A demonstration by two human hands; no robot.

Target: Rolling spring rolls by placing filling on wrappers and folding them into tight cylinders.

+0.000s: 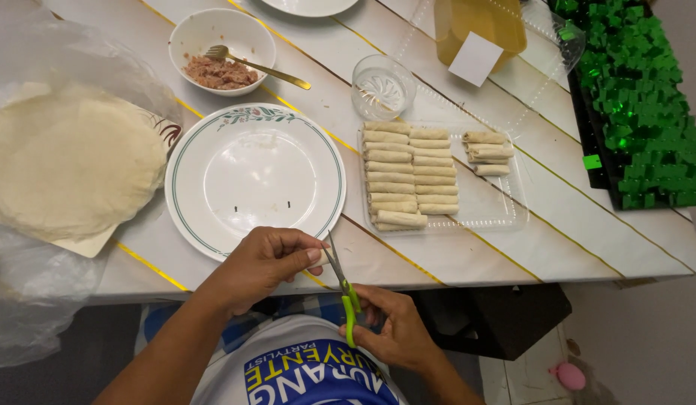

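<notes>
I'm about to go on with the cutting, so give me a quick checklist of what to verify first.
1. Scissors gripped by right hand at the green handles: ok.
2. Blades point up and away from the body: ok.
3. Left hand fingertips clear of the blades: not ok, they sit right beside them.
4. What the left hand pinches: cannot tell, it is hidden.
5. Plate in front bare for work: ok.
6. Tray of rolls away from the blades: ok.
</notes>
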